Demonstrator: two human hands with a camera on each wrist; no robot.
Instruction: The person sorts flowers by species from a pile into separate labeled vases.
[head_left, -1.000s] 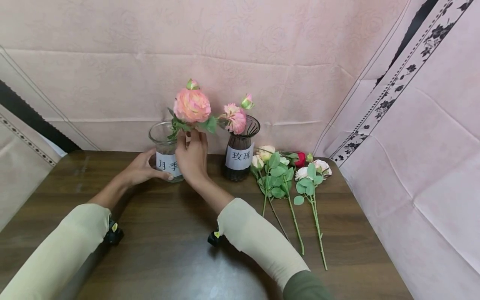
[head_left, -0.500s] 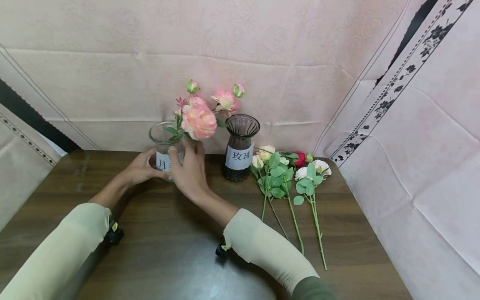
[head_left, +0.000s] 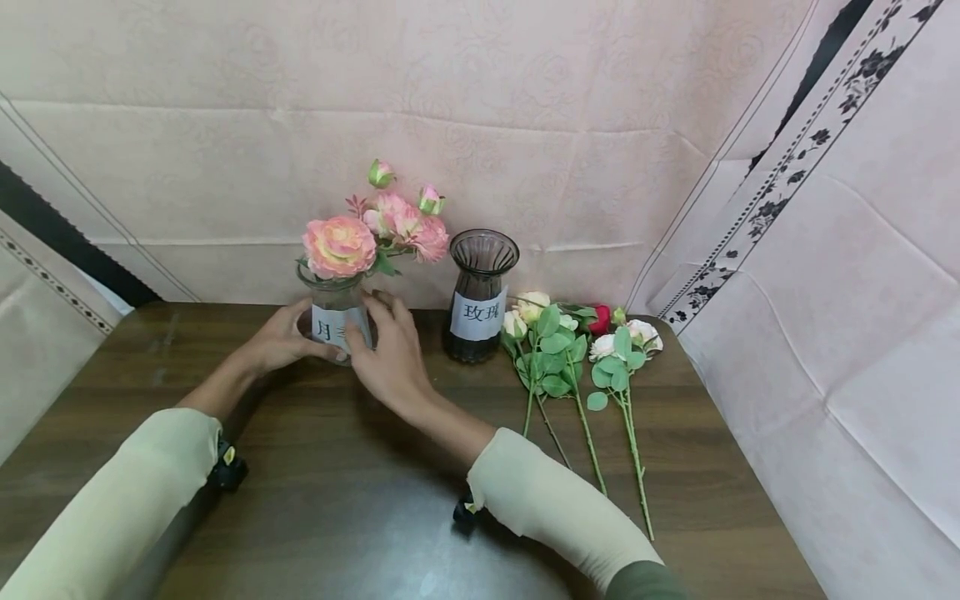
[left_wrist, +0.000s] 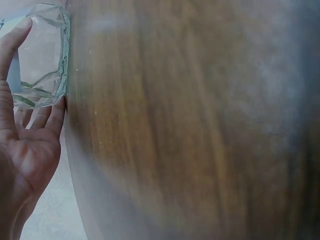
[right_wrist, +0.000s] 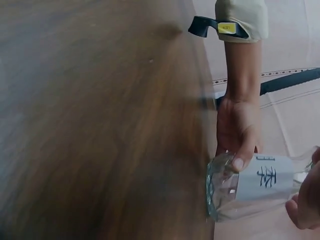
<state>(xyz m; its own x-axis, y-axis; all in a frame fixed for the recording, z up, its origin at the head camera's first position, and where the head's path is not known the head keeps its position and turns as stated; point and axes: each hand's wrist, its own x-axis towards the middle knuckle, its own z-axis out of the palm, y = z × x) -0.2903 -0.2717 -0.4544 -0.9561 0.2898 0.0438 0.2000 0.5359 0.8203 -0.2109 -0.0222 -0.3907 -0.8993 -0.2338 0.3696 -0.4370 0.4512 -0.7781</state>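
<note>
In the head view a clear glass vase (head_left: 339, 293) with a white label (head_left: 326, 323) stands on the table at left of centre. Pink flowers (head_left: 340, 247) and buds rise from its mouth, and green stem ends (left_wrist: 37, 89) show through its base in the left wrist view. My left hand (head_left: 279, 337) grips the vase low on its left side, thumb in front. My right hand (head_left: 392, 354) is at the vase's right side, thumb over the label and fingers toward the neck. In the right wrist view only part of this right hand (right_wrist: 306, 200) shows.
A dark ribbed glass vase (head_left: 471, 279), also labelled, stands to the right. Cream, white and red flowers (head_left: 557, 342) lie on the wooden table (head_left: 322, 500) beyond it, long stems toward me. Pink patterned cloth (head_left: 525, 100) hangs behind the table.
The pink flowers have moved down and left and now sit at the clear vase's mouth. My right hand has come from the stem down to the vase's side. The left hand keeps its place.
</note>
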